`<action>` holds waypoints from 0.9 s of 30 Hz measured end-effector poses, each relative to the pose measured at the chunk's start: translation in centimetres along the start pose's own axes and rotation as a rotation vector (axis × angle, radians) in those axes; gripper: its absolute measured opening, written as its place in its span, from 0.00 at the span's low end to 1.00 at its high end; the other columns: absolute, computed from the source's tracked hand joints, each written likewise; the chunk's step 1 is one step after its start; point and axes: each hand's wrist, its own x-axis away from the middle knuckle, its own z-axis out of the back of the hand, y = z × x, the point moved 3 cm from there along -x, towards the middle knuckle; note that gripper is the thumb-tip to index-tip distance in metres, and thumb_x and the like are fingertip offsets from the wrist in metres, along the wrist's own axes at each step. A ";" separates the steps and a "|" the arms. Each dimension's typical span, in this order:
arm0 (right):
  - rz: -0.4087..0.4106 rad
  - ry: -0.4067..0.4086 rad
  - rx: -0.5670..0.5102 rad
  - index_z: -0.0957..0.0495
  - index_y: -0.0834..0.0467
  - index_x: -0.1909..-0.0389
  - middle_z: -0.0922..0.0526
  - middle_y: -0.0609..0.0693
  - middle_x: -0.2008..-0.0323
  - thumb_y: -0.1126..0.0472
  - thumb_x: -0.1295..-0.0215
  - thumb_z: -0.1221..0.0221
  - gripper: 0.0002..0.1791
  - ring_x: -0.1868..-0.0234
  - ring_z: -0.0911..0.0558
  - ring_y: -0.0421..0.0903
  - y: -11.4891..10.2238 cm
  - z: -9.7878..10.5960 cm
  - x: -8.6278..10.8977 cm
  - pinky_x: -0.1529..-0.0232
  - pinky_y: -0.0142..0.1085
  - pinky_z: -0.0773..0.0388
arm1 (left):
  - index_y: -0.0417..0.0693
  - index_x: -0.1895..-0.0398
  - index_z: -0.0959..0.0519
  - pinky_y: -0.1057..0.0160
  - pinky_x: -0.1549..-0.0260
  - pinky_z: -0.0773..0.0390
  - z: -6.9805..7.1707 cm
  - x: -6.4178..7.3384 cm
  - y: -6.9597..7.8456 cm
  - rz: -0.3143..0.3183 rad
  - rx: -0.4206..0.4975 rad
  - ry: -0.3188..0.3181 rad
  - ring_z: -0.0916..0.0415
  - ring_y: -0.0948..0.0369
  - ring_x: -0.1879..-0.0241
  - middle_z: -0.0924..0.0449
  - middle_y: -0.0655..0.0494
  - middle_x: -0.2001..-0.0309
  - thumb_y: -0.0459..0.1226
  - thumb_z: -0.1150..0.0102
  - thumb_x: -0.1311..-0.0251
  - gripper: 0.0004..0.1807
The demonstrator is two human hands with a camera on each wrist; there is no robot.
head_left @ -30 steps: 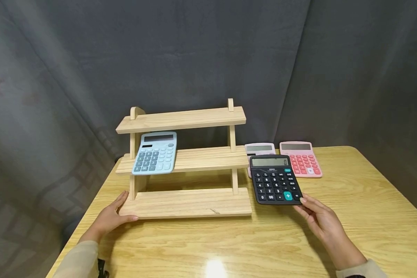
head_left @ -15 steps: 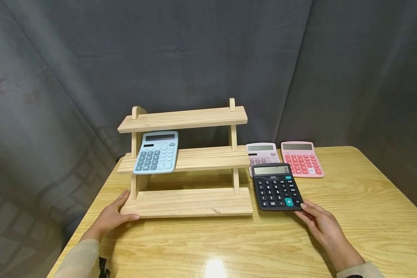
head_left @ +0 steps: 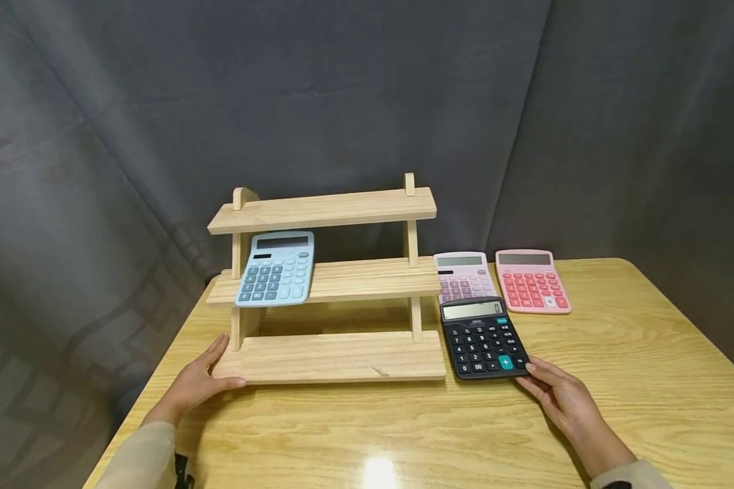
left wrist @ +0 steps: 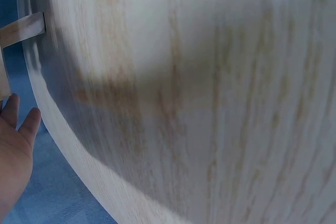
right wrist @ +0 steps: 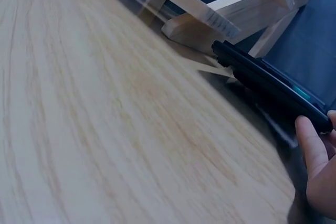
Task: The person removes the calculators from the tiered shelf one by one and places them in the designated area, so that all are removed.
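My right hand [head_left: 563,401] pinches a black calculator [head_left: 478,339] by its lower right corner, thumb on top and fingers beneath. In the right wrist view the calculator [right wrist: 273,85] shows edge-on, over its dark reflection on the table. It stands just right of the three-tier wooden shelf [head_left: 342,356] and overlaps a pale pink calculator [head_left: 461,273] in the head view. My left hand [head_left: 196,384] rests at the shelf's lower left corner, thumb along the front edge and fingers straight along the side. A light blue calculator [head_left: 276,268] leans on the middle tier at the left.
A brighter pink calculator [head_left: 532,280] lies at the back of the wooden table [head_left: 636,339], right of the pale pink one. Grey curtains [head_left: 355,95] hang behind and to both sides of the table.
The black calculator has come down and nearer in the head view, uncovering more of the pale pink calculator. My right hand moved with it. The left hand keeps its place on the shelf.
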 end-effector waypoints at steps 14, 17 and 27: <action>-0.039 0.084 0.010 0.20 0.52 0.73 0.20 0.45 0.71 0.72 0.42 0.49 0.14 0.65 0.21 0.42 0.1 0.5 -0.6 0.54 0.36 0.31 | 0.40 0.34 0.56 0.40 0.48 0.52 0.1 0.3 0.4 0.016 0.014 -0.013 0.59 0.38 0.40 0.60 0.39 0.35 0.54 0.36 0.62 0.56; -0.039 0.101 0.036 0.24 0.52 0.60 0.20 0.44 0.71 0.72 0.42 0.49 0.14 0.65 0.21 0.41 0.0 0.5 -0.6 0.54 0.36 0.31 | 0.40 0.34 0.56 0.40 0.48 0.52 0.1 0.3 0.4 0.016 0.016 -0.013 0.59 0.38 0.40 0.60 0.39 0.35 0.53 0.36 0.62 0.56; 0.005 0.173 0.183 0.23 0.51 0.79 0.23 0.41 0.75 0.72 0.45 0.46 0.13 0.69 0.21 0.40 -0.2 0.5 -0.7 0.58 0.35 0.28 | 0.41 0.34 0.57 0.39 0.49 0.52 0.0 0.2 0.2 0.001 0.021 -0.010 0.59 0.38 0.40 0.61 0.39 0.35 0.54 0.36 0.62 0.56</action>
